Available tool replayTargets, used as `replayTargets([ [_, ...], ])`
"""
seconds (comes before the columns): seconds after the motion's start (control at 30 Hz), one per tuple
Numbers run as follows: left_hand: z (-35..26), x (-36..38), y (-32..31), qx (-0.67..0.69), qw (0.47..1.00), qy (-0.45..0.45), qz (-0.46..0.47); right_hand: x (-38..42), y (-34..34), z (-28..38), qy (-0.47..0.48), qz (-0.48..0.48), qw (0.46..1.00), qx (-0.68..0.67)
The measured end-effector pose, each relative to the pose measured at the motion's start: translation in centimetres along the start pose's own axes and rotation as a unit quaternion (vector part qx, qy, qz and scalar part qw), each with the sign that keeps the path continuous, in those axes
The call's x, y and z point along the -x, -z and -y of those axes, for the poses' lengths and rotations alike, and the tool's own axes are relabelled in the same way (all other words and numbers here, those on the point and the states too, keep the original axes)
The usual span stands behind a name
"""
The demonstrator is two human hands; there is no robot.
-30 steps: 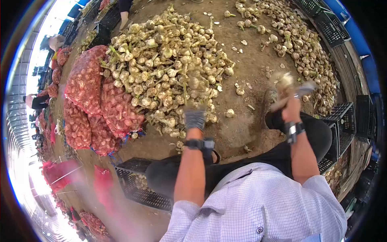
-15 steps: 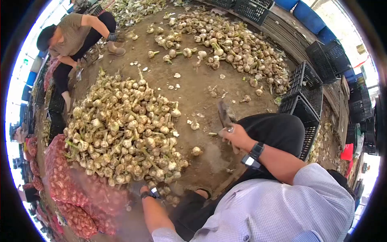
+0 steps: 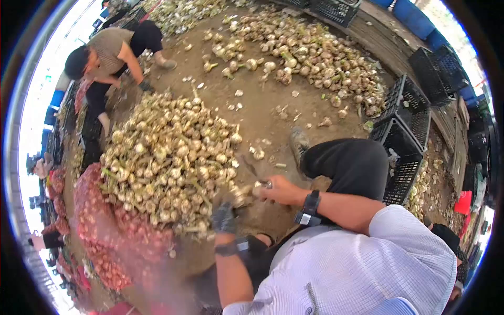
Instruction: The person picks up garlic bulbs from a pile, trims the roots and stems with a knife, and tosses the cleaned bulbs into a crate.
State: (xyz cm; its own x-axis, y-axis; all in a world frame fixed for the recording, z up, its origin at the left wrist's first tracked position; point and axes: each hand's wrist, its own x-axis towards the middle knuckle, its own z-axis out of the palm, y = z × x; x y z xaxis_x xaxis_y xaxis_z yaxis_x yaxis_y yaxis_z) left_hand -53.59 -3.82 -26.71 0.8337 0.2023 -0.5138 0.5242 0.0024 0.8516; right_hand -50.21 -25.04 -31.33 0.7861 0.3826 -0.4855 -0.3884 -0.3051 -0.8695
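My left hand (image 3: 224, 216), in a dark glove and smeared by motion, is at the near right edge of a big heap of garlic (image 3: 168, 163). Its fingers are closed around a garlic bulb (image 3: 241, 196) with roots and stem on. My right hand (image 3: 281, 190) is bare and wrapped round a knife (image 3: 250, 167), whose thin dark blade points up and left. The two hands are close together, with the bulb between them. Some loose garlic bulbs (image 3: 258, 153) lie on the dirt floor just beyond the blade.
Red mesh sacks of garlic (image 3: 113, 236) lie at left. A second garlic heap (image 3: 320, 60) spreads at the back. Black plastic crates (image 3: 404, 113) stand at right beside my bent knee (image 3: 349, 163). Another person (image 3: 113, 50) crouches at the heap's far left.
My left hand has risen from the heap's near edge and moved right, now with a bulb. My right hand has come left and down towards it. The other person's gloved hand has reached the heap.
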Motion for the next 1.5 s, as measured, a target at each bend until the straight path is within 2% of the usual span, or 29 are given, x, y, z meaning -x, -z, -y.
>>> replayTargets([
  [0.07, 2.3, 0.0, -1.8, -0.034, 0.986, -0.138, 0.086, 1.8, 0.6, 2.3, -0.018, 0.04, 0.997, -0.056],
  [0.1, 1.8, 0.6, -2.8, 0.082, 0.991, -0.007, 0.103, 2.4, 1.0, 2.7, -0.029, 0.057, 0.995, -0.082],
  [0.23, 2.0, 2.7, -3.7, -0.078, 0.979, -0.137, 0.13, 4.0, 2.2, 3.5, 0.019, 0.093, 0.987, -0.13],
  [0.3, 1.6, 3.6, -3.6, -0.181, 0.957, -0.186, 0.127, 4.0, 2.0, 2.8, 0.011, 0.09, 0.98, -0.175],
  [0.33, 1.4, 4.1, -3.7, -0.21, 0.941, -0.241, 0.113, 4.0, 2.1, 2.6, 0.01, 0.102, 0.978, -0.184],
  [0.37, 1.1, 4.6, -4.2, -0.142, 0.962, -0.212, 0.098, 4.1, 2.0, 3.0, 0.01, 0.114, 0.975, -0.191],
  [0.43, 1.1, 5.5, -5.1, -0.003, 0.986, -0.155, 0.067, 4.8, 1.9, 3.9, 0.031, 0.117, 0.982, -0.145],
  [0.47, 1.1, 5.2, -4.8, -0.059, 0.982, -0.154, 0.093, 5.3, 2.0, 4.7, 0.028, 0.127, 0.983, -0.13],
  [0.5, 1.2, 5.5, -4.8, -0.051, 0.983, -0.16, 0.076, 5.6, 2.1, 5.1, 0.026, 0.137, 0.984, -0.113],
  [0.6, 2.0, 5.7, -4.5, -0.052, 0.985, -0.159, 0.049, 6.2, 2.5, 4.7, 0.126, 0.103, 0.987, 0.004],
  [0.7, 2.3, 6.7, -4.0, -0.21, 0.944, -0.253, 0.022, 6.1, 2.4, 2.8, 0.302, 0.05, 0.931, 0.2],
  [0.8, 5.0, 5.9, -3.2, -0.219, 0.936, -0.27, 0.047, 7.2, 1.8, 3.1, 0.246, 0.034, 0.933, 0.259],
  [0.9, 5.7, 6.0, -3.1, -0.246, 0.925, -0.285, 0.043, 7.3, 1.7, 3.4, 0.243, 0.038, 0.921, 0.301],
  [1.1, 5.0, 6.1, -2.4, -0.398, 0.855, -0.331, 0.028, 6.3, 1.9, 2.5, 0.224, 0.04, 0.924, 0.309],
  [1.17, 5.1, 6.3, -2.8, -0.169, 0.948, -0.26, 0.072, 2.8, 1.7, -2.4, 0.158, 0.055, 0.903, 0.397],
  [1.23, 1.0, 7.4, -3.1, -0.197, 0.881, -0.412, 0.124, 0.6, 4.1, -5.7, 0.074, 0.049, 0.886, 0.454],
  [1.27, 0.6, 7.6, -2.8, -0.221, 0.87, -0.433, 0.076, 0.8, 4.5, -7.0, 0.023, 0.048, 0.885, 0.462],
  [1.3, -0.4, 7.5, -3.1, -0.198, 0.91, -0.362, 0.05, 1.1, 4.2, -6.3, 0.053, -0.006, 0.913, 0.404],
  [1.33, -1.4, 7.5, -3.3, -0.169, 0.942, -0.289, 0.021, 0.7, 4.0, -5.9, 0.131, -0.054, 0.913, 0.383],
  [1.37, -0.4, 7.0, -2.5, -0.183, 0.95, -0.252, 0.003, 0.4, 3.5, -4.0, 0.105, -0.018, 0.945, 0.309],
  [1.43, 1.8, 5.8, -2.7, -0.194, 0.95, -0.246, 0.01, 2.9, 4.0, 1.3, 0.024, 0.041, 0.988, 0.145],
  [1.5, 2.5, 5.1, -4.2, -0.206, 0.945, -0.25, 0.037, 5.9, 2.9, 5.7, 0.008, 0.058, 0.998, -0.003],
])
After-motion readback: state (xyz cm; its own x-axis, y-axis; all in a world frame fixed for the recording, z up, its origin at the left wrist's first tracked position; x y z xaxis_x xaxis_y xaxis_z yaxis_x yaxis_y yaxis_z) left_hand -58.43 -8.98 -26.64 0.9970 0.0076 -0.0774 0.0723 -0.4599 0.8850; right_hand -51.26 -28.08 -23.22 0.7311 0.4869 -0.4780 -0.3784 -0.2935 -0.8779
